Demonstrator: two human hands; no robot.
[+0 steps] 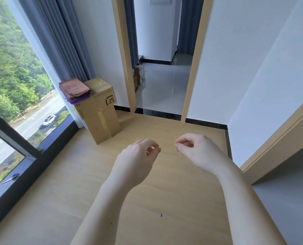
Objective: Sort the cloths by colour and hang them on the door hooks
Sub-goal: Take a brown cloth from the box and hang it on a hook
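pale wooden floor (pixel 76 183) fills the lower part of the view, with a tall window (pixel 14 68) on the left that looks out on trees and a road. grey-blue curtains (pixel 64 41) hang beside the glass, and straight ahead an open doorway (pixel 164 76) leads to a tiled room. a cardboard box (pixel 101 117) stands upright on the floor in the corner between curtain and door frame. the left hand (pixel 138 156) and the right hand (pixel 196 149) hover side by side above the floor, apart from each other and well apart from the box; each grip is loose, fingers lightly curled, holding nothing. the cloths (pixel 74 90) lie folded in a stack on top of the box, a brown one uppermost and a purple one showing underneath, overhanging its left edge. scissors (pixel 12 178) rest on the dark window sill. a tiny purple scrap (pixel 161 215) lies on the floor between the forearms.
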